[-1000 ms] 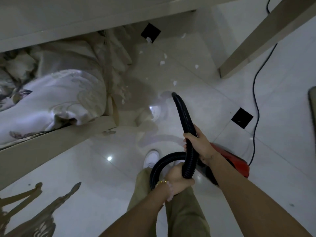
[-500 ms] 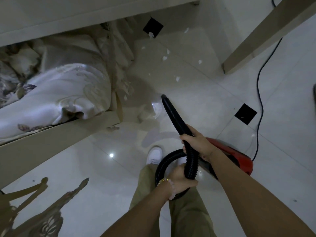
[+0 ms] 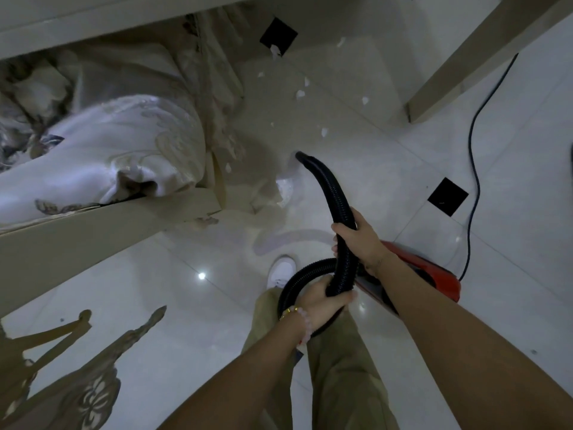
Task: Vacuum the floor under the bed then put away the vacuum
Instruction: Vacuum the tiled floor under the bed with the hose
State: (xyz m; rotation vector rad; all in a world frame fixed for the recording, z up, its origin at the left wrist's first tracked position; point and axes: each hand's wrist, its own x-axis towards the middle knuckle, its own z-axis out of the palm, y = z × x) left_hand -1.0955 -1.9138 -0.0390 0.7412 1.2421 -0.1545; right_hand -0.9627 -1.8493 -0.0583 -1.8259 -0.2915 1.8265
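Observation:
I hold a black ribbed vacuum hose (image 3: 331, 193) with both hands. My right hand (image 3: 361, 240) grips it higher up, and my left hand (image 3: 322, 302) grips it lower where the hose loops back. The hose's open end (image 3: 300, 156) points at the floor beside the bed's corner. The red vacuum body (image 3: 434, 271) sits on the floor behind my right forearm. The bed (image 3: 102, 144), with a pale patterned cover hanging over its beige frame, fills the left. Several white paper scraps (image 3: 300, 94) lie on the white tiles beyond the hose end.
A dark power cord (image 3: 474, 156) runs across the floor on the right. A beige furniture edge (image 3: 465, 63) slants in the upper right. An ornate carved piece (image 3: 77, 383) stands at the lower left. My white shoe (image 3: 280, 270) and khaki trouser legs are below.
The hose end has swung left and lower, closer to the bed corner. Both hands keep their hold on the hose.

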